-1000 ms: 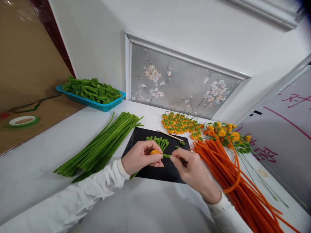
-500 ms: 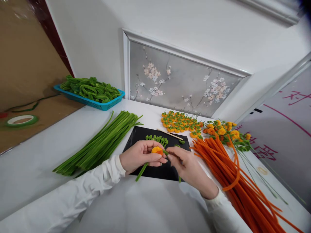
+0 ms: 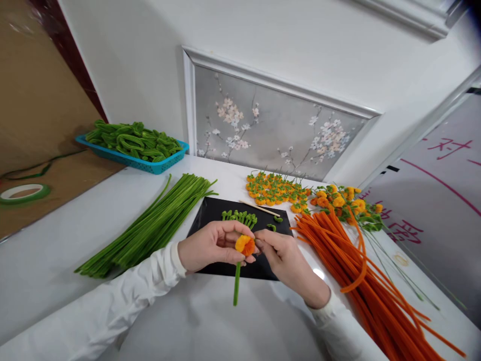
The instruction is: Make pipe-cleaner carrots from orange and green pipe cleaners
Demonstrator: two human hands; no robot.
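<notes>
Between the fingers of my left hand (image 3: 216, 245) is a fuzzy yellow-and-orange pipe-cleaner flower (image 3: 245, 245), its face turned towards me. A green pipe cleaner (image 3: 236, 285) hangs down below the flower. My right hand (image 3: 287, 259) pinches close against the flower's right side; what its fingertips hold is mostly hidden. Both hands are over a black mat (image 3: 210, 213). Beyond them on the mat lie a row of small green pipe-cleaner pieces (image 3: 240, 217), a thin wooden stick (image 3: 260, 208) and a green curl (image 3: 271, 227).
Left lies a bundle of green pipe cleaners (image 3: 146, 228), with a blue basket (image 3: 161, 166) of green loops behind it. Orange pipe cleaners (image 3: 338, 260) lie to the right. Yellow flower heads (image 3: 274, 188) and stemmed flowers (image 3: 340, 200) sit at the back. Green tape (image 3: 43, 193) is far left.
The flower has turned so its orange centre faces me more. The green pipe cleaner has swung from slanting left to hanging nearly straight down. The view has shifted slightly.
</notes>
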